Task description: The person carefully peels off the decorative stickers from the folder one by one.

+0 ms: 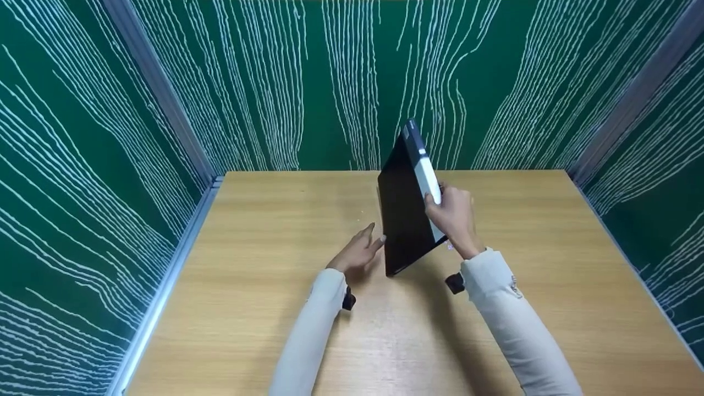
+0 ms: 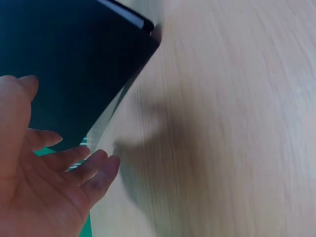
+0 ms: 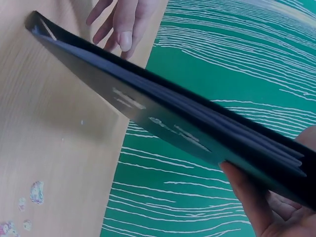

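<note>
A black file folder (image 1: pixel 404 214) stands upright and tilted over the middle of the table, its lower corner close to the wood. My right hand (image 1: pixel 456 217) grips it along the black-and-white edge, thumb on one face and fingers behind. In the right wrist view the folder (image 3: pixel 163 113) shows inner sheets between its covers and pale lettering on one cover. To the left of it, my left hand (image 1: pixel 357 250) reaches toward the dark cover with loosely spread fingers (image 2: pixel 101 180) and holds nothing.
The wooden table (image 1: pixel 275 242) has small colourful sticker-like scraps (image 3: pixel 37 192) lying on it. Green panels (image 1: pixel 330 82) with white wavy lines stand behind and at both sides, with a metal rail (image 1: pixel 165 308) along the left edge.
</note>
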Tool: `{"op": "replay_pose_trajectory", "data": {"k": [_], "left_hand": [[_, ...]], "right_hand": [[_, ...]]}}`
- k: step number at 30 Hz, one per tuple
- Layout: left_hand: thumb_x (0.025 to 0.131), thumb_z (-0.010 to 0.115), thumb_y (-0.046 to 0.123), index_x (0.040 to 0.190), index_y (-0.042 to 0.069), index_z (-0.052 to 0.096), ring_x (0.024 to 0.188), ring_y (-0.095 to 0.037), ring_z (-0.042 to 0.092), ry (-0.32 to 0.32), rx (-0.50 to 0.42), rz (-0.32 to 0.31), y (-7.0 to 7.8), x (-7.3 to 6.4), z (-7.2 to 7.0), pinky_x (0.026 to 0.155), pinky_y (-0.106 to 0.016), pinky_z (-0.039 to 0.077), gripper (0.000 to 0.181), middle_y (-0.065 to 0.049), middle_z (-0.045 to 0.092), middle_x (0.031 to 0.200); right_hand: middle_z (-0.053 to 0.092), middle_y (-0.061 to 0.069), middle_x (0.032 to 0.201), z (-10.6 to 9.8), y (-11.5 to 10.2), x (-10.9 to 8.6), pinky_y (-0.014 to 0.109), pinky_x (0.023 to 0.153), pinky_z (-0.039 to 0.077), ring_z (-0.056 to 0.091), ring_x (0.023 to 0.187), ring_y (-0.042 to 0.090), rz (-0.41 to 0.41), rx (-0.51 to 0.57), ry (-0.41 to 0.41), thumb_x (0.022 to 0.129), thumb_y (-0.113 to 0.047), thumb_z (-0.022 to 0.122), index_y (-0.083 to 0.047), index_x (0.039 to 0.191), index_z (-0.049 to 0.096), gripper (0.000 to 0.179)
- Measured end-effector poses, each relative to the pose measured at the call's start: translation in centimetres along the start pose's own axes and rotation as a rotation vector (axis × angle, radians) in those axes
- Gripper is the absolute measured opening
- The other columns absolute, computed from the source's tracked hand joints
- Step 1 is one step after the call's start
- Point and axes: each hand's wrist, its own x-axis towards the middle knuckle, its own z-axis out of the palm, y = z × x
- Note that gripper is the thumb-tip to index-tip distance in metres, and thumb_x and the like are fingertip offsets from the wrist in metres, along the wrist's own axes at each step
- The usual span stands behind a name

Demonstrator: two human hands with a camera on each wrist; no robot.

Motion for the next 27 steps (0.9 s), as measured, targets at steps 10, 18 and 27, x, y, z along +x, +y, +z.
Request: {"op": "replay_pose_trajectory", "data": {"k": [10,18,27], "left_hand": [[0.107,0.034,0.048,0.157,-0.001,0.018,0.143,-0.034,0.043,0.044,-0.097,-0.004,-0.5,-0.3,-0.4,0.121,-0.042,0.031,0.073,-0.027,0.051,0.146],[0.107,0.038,0.041,0.157,0.006,0.024,0.138,-0.031,0.051,0.114,-0.21,-0.022,-0.6,-0.3,-1.0,0.116,-0.042,0.038,0.063,-0.021,0.047,0.151],[0.107,0.04,0.041,0.156,0.007,0.028,0.131,-0.028,0.058,0.181,-0.237,0.001,-0.6,-0.3,-2.2,0.114,-0.041,0.041,0.061,-0.019,0.054,0.146]], "right_hand": [[0.071,0.031,0.104,-0.5,-1.3,0.4,0.049,0.064,0.059,0.072,0.082,0.041,-0.032,-0.057,-0.072,0.092,-0.01,0.056,0.012,0.115,0.065,0.032],[0.071,0.03,0.093,-0.4,-2.0,0.5,0.055,0.065,0.057,0.07,0.077,0.041,-0.085,-0.107,-0.051,0.089,-0.007,0.057,0.012,0.104,0.066,0.026],[0.069,0.029,0.088,-0.9,-3.0,0.6,0.045,0.054,0.056,0.066,0.066,0.037,-0.098,-0.181,-0.09,0.09,-0.005,0.057,0.011,0.106,0.065,0.024]]}}
